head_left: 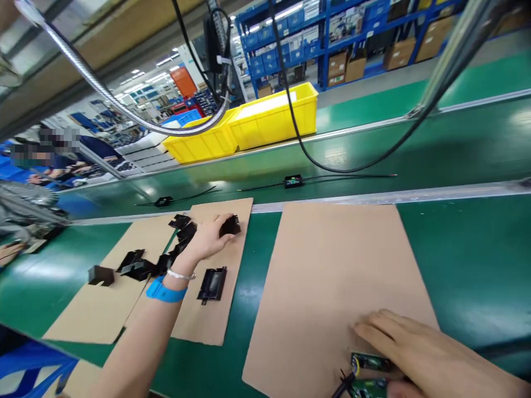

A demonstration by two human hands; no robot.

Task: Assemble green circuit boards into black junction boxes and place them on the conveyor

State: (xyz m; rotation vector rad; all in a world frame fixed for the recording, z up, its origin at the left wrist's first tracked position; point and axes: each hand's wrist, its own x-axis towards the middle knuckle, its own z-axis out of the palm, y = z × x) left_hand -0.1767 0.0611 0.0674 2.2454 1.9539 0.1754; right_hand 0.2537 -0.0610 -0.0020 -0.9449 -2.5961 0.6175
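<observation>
My left hand (209, 236) reaches out over a narrow cardboard sheet (207, 320) and closes its fingers on a black plastic housing (230, 225). More black housings (136, 265) lie scattered beside my wrist, and one open shell (212, 284) lies flat just right of my forearm. At the lower right, my right hand (415, 348) rests flat on a large cardboard sheet (340, 265), pressing on a green circuit board (369, 363) with a black wire (344, 384) attached.
A green conveyor belt (456, 149) runs behind the cardboard, carrying two small black wired units (293, 181). Yellow bins (265, 119) stand beyond it. Cables and a metal hose (124, 108) hang overhead. A co-worker (50, 160) sits at far left. Blue shelving fills the background.
</observation>
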